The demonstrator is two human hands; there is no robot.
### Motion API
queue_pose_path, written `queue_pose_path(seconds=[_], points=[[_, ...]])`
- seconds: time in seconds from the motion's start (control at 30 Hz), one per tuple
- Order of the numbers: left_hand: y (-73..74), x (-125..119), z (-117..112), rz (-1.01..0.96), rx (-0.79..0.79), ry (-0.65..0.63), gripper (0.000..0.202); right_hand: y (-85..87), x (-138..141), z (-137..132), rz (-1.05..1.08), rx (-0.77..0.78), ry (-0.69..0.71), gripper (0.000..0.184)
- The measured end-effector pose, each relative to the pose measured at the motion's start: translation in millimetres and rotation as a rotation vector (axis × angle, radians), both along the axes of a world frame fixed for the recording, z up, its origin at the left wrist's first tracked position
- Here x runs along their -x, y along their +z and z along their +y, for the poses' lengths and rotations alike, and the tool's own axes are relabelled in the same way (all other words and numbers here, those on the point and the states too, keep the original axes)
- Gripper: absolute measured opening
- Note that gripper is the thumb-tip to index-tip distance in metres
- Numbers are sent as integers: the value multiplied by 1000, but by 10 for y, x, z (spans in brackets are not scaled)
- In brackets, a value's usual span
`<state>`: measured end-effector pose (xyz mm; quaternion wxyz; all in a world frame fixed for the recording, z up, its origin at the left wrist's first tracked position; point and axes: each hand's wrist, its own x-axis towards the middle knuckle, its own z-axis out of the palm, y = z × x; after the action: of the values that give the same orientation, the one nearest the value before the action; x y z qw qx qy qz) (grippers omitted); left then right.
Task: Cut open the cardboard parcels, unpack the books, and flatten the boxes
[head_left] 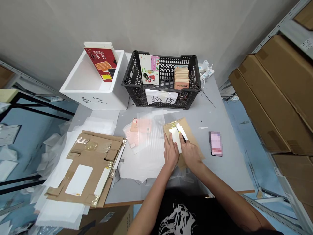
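Note:
A brown cardboard mailer (pixel 187 130) with shiny tape at its far end and white labels on it lies in front of me. My left hand (pixel 171 150) rests on its left side, fingers stretched out over a white label. My right hand (pixel 190 151) is closed around a thin cutting knife (pixel 184 139) with a dark handle; the tip points at the taped end of the mailer. Left of the mailer lie clear plastic sleeves (pixel 154 137) and pinkish cards (pixel 141 125).
Flattened cardboard packages (pixel 97 156) are stacked at the left over white sheets. Behind stand a white foam box (pixel 73 80) with books and a black crate (pixel 135 91) holding a booklet and small cards. A phone (pixel 216 143) lies at right; large cartons (pixel 271 98) stand beyond the table.

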<state>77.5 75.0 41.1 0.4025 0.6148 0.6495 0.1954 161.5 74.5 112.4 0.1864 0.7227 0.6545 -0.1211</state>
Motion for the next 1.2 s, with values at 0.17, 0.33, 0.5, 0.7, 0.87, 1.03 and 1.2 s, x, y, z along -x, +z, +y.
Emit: queue_pose_path(seconds=[0.17,0.33,0.5,0.7,0.87,1.03,1.2], points=[[17,-18,-1,71,15,-2,53,129,-8,-215,-40,27,39,64],[34,-28,6,127,2,-28,54,235,-59,-680,-69,86,45,65],[38,-25,19,160,6,-46,55,365,-179,-893,-72,81,49,70],[22,-16,10,139,-11,-45,56,323,-240,-495,-62,-20,42,72],[16,-20,3,131,-16,-47,55,137,-151,-243,-65,9,37,71],[13,-28,7,136,-10,-35,55,108,-133,-262,-52,20,30,67],[26,-25,10,149,-8,-42,55,120,-167,-323,-26,13,71,68]])
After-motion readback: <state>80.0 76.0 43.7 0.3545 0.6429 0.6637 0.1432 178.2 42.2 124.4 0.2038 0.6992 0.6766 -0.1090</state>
